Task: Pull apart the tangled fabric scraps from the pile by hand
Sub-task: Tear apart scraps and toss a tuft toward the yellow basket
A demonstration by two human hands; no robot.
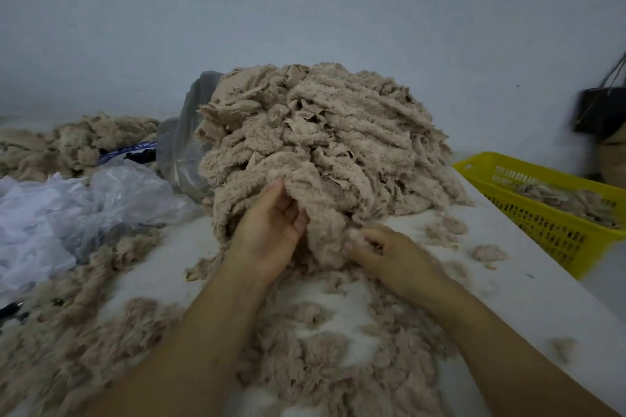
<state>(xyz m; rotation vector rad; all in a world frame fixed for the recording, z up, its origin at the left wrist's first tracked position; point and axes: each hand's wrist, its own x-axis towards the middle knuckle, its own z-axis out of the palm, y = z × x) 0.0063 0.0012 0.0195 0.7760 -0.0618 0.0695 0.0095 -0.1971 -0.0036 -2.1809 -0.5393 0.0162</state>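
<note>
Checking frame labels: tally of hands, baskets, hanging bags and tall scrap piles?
Hands: 2 (left hand, right hand)
Yellow basket: 1
Dark hanging bag: 1
Tall scrap pile: 1
Total: 5

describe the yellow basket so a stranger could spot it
Start at the big heap of beige fabric scraps on the white table. Beside the table's right edge sits the yellow basket. It alone is bright, slotted plastic.
</note>
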